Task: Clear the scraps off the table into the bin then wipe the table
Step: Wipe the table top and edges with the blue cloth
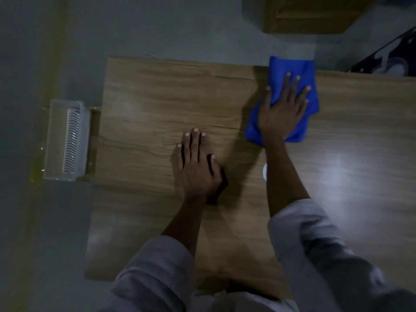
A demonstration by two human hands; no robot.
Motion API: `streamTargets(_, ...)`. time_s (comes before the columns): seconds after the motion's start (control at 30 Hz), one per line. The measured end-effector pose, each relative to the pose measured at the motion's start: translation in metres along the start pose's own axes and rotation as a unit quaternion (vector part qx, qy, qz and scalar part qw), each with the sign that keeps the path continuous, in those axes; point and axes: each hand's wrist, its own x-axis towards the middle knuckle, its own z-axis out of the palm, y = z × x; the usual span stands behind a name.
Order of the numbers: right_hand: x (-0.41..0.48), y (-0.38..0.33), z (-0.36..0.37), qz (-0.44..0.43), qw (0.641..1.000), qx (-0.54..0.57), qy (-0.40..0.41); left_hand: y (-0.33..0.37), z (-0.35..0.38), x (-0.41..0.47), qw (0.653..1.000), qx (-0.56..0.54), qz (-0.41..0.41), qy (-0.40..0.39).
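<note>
1. One clear bin (67,140) on the floor beside the table's (157,97) left edge; contents unclear.
2. One blue cloth (290,70) at the far edge, pressed under the right hand's (281,113) straight, spread fingers.
3. Left hand (198,167) flat on the tabletop, holding nothing.

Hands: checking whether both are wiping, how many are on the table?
2. The left hand lies flat on the bare table, nearer the person; the right hand presses flat on the blue cloth, farther back. Both show fully.

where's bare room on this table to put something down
Bare wood on the table between the bin and the left hand, and right of the blue cloth. Crowded mid-table, where the right hand presses the cloth.
</note>
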Motion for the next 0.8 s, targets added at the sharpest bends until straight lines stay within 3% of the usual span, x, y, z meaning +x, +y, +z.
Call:
streamTargets(0.1,-0.024,-0.034,0.015,-0.177,0.982,0.008,-0.068,-0.001,0.000,0.000,1.000,-0.002,-0.002,0.009)
streamTargets(0.17,-0.045,-0.041,0.024,-0.330,0.931,0.032,-0.150,-0.002,0.001,0.000,1.000,0.001,0.003,0.011)
streamTargets(0.23,-0.046,-0.033,0.014,-0.413,0.882,0.070,-0.216,-0.002,0.001,0.000,1.000,-0.001,0.011,0.019)
streamTargets(0.3,-0.043,-0.016,-0.007,-0.415,0.873,0.072,-0.246,-0.001,0.001,-0.002,1.000,-0.006,0.013,0.027)
streamTargets(0.5,-0.078,0.037,-0.040,-0.333,0.922,-0.010,-0.195,0.003,-0.002,-0.006,0.999,-0.029,0.016,0.029)
streamTargets(0.6,-0.104,0.048,-0.040,-0.335,0.918,0.035,-0.210,0.001,-0.007,-0.009,0.993,-0.094,0.001,0.064)
streamTargets(0.7,-0.124,0.058,-0.063,-0.356,0.895,0.099,-0.251,0.008,-0.011,-0.021,0.979,-0.082,0.168,0.084)
streamTargets(0.8,-0.122,0.064,-0.103,-0.325,0.916,0.114,-0.205,0.030,-0.019,-0.011,0.944,-0.036,0.315,0.092)
